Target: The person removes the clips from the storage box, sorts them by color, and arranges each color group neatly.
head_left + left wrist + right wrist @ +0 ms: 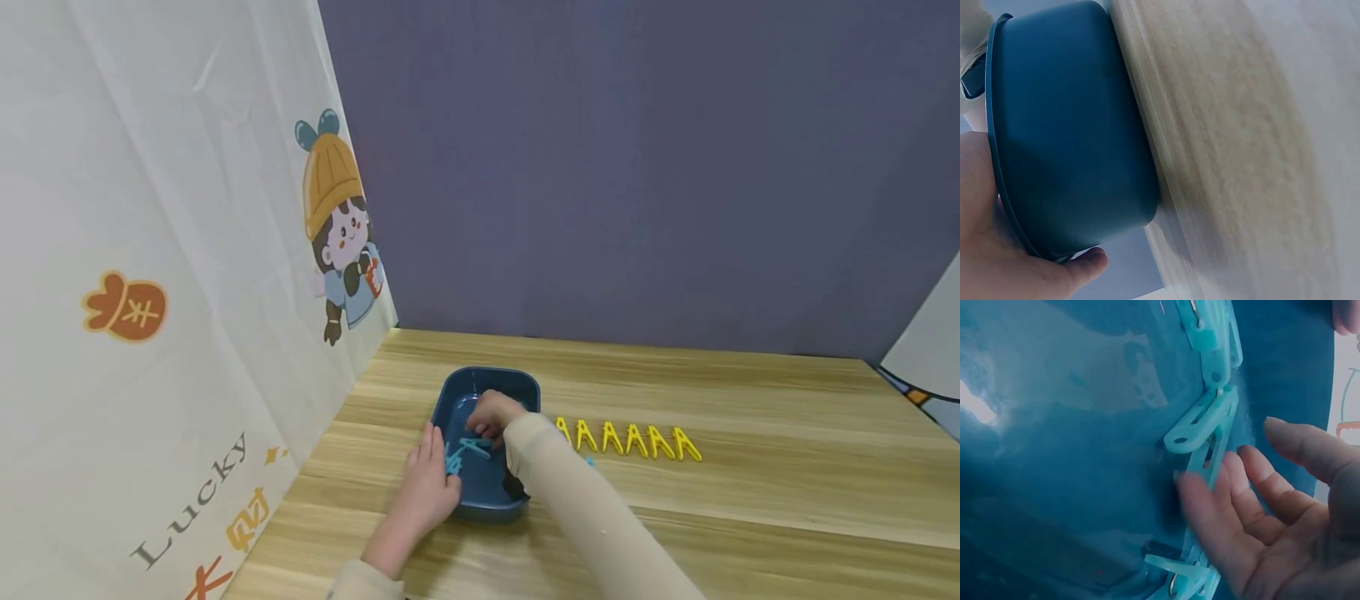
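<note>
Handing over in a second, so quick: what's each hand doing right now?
Left hand: closed on the basin at its rim.
Right hand: fingers at a blue clip; can't tell if gripping.

A plain, dark blue-violet backdrop [637, 167] rises behind the table [787, 500], whose pale yellowish-brown top shows streaky wood grain. Along the left side hangs a creased white sheet [187, 167], printed with a cartoon figure [341, 233] in an orange hat, a red-orange pouch [138, 308] and the grey word "Lucky" [191, 500]. At the right edge stands another white surface [930, 333] with a dark curved line and coloured patches near its foot. The light is soft.
</note>
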Demonstrator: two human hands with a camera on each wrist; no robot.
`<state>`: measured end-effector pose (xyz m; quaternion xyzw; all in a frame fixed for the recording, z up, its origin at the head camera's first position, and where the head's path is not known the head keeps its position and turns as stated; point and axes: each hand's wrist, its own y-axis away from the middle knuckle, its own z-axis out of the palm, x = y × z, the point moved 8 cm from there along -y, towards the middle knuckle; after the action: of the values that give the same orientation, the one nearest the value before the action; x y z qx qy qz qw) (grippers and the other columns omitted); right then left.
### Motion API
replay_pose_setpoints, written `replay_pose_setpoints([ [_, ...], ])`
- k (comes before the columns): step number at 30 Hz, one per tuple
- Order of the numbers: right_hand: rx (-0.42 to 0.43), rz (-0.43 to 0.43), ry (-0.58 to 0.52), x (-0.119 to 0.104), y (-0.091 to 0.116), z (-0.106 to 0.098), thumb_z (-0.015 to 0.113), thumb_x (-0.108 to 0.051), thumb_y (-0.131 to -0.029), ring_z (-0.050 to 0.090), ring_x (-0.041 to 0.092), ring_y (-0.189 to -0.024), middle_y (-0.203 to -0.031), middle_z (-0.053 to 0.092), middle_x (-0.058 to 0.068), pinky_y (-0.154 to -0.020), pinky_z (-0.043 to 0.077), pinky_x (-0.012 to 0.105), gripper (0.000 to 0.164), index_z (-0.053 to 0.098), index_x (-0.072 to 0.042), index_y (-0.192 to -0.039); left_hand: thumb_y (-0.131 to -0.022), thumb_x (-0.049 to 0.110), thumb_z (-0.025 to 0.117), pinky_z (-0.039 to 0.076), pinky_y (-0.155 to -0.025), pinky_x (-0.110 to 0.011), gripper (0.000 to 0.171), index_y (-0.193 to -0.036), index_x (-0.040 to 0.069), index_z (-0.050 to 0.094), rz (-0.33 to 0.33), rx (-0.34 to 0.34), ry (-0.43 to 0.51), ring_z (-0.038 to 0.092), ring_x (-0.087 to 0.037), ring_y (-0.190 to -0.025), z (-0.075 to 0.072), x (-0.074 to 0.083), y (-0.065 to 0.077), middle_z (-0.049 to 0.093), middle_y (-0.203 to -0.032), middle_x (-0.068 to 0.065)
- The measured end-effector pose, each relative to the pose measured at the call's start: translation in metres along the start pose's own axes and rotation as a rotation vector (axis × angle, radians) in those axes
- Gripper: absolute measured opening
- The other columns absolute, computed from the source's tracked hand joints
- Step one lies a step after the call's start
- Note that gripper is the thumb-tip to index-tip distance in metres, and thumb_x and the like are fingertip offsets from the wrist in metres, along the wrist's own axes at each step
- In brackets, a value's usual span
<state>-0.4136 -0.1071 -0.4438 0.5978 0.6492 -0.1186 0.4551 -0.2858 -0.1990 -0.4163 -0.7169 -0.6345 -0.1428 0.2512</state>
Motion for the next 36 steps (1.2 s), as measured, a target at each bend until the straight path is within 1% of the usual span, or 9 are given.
replay_pose_setpoints([
  [4,-0.039,-0.020,-0.088,-0.001,0.002,0.006,0.065,-0.006,-0.081,0.059,0.019,-0.065,-0.075,0.060,0.010,-0.062,0.054,0.033,0.014,0.062,0.001,-0.093,-0.081,0.008,0.054,0.031,-0.096,-0.056,0.069,-0.138,-0.015,0.023,-0.007,-0.002,0.002,0.023,-0.047,-0.126,0.001,0.000,-0.001,0.013,-0.147,-0.028],
  [8,-0.092,-0.065,-0.181,-0.005,0.001,0.012,0.063,0.000,-0.080,0.055,0.014,-0.057,-0.065,0.055,0.007,-0.064,0.054,0.031,0.007,0.061,0.004,-0.086,-0.081,0.008,0.055,0.031,-0.096,-0.056,0.069,-0.137,-0.016,0.023,-0.001,-0.002,0.003,0.024,-0.047,-0.126,0.001,0.002,-0.001,0.014,-0.147,-0.028],
  [10,-0.114,-0.101,-0.228,-0.007,0.001,0.014,0.061,0.002,-0.080,0.054,0.012,-0.057,-0.064,0.055,0.005,-0.066,0.053,0.030,0.006,0.063,0.006,-0.084,-0.081,0.007,0.055,0.031,-0.096,-0.056,0.069,-0.137,-0.016,0.023,0.000,-0.007,0.009,0.023,-0.047,-0.126,0.001,0.002,-0.001,0.014,-0.147,-0.028],
  [14,-0.138,-0.166,-0.295,-0.011,-0.002,0.012,0.057,0.005,-0.082,0.058,0.013,-0.065,-0.078,0.063,0.009,-0.068,0.053,0.028,0.017,0.065,0.010,-0.096,-0.081,0.007,0.054,0.031,-0.096,-0.056,0.069,-0.138,-0.016,0.022,-0.002,-0.012,0.021,0.022,-0.047,-0.126,0.001,0.002,-0.001,0.012,-0.147,-0.028],
  [18,-0.131,-0.172,-0.330,-0.009,-0.003,0.004,0.055,0.009,-0.080,0.062,0.016,-0.075,-0.094,0.066,0.015,-0.068,0.052,0.027,0.026,0.064,0.009,-0.104,-0.080,0.006,0.054,0.030,-0.096,-0.056,0.069,-0.137,-0.016,0.022,-0.004,-0.005,0.020,0.023,-0.047,-0.126,0.002,0.002,-0.001,0.013,-0.147,-0.028],
  [22,-0.122,-0.170,-0.363,-0.008,-0.003,-0.005,0.055,0.009,-0.078,0.062,0.016,-0.082,-0.103,0.064,0.014,-0.065,0.051,0.027,0.031,0.064,0.005,-0.108,-0.081,0.007,0.055,0.031,-0.095,-0.057,0.069,-0.137,-0.016,0.023,-0.006,0.004,0.011,0.024,-0.047,-0.125,0.002,0.001,-0.001,0.014,-0.147,-0.028],
  [26,-0.125,-0.171,-0.363,-0.008,-0.004,-0.011,0.055,0.006,-0.081,0.056,0.010,-0.068,-0.105,0.064,0.014,-0.057,0.047,0.023,0.032,0.064,0.002,-0.111,-0.081,0.008,0.056,0.031,-0.095,-0.057,0.069,-0.137,-0.016,0.023,-0.004,0.006,0.007,0.024,-0.047,-0.125,0.002,0.000,-0.002,0.015,-0.146,-0.028],
  [29,-0.137,-0.179,-0.381,-0.010,-0.004,-0.013,0.053,0.006,-0.084,0.052,0.010,-0.062,-0.107,0.062,0.017,-0.056,0.045,0.021,0.031,0.063,0.002,-0.113,-0.081,0.008,0.055,0.031,-0.095,-0.057,0.068,-0.137,-0.016,0.024,-0.004,0.007,0.004,0.024,-0.047,-0.125,0.001,0.000,-0.001,0.015,-0.146,-0.028],
  [36,-0.178,-0.232,-0.404,-0.020,0.003,-0.008,0.054,0.006,-0.084,0.059,0.017,-0.084,-0.110,0.062,0.009,-0.074,0.049,0.028,0.029,0.065,0.000,-0.109,-0.082,0.008,0.055,0.035,-0.089,-0.060,0.061,-0.138,-0.006,0.034,-0.004,0.000,-0.013,0.024,-0.049,-0.125,-0.001,0.001,0.001,0.015,-0.147,-0.028],
])
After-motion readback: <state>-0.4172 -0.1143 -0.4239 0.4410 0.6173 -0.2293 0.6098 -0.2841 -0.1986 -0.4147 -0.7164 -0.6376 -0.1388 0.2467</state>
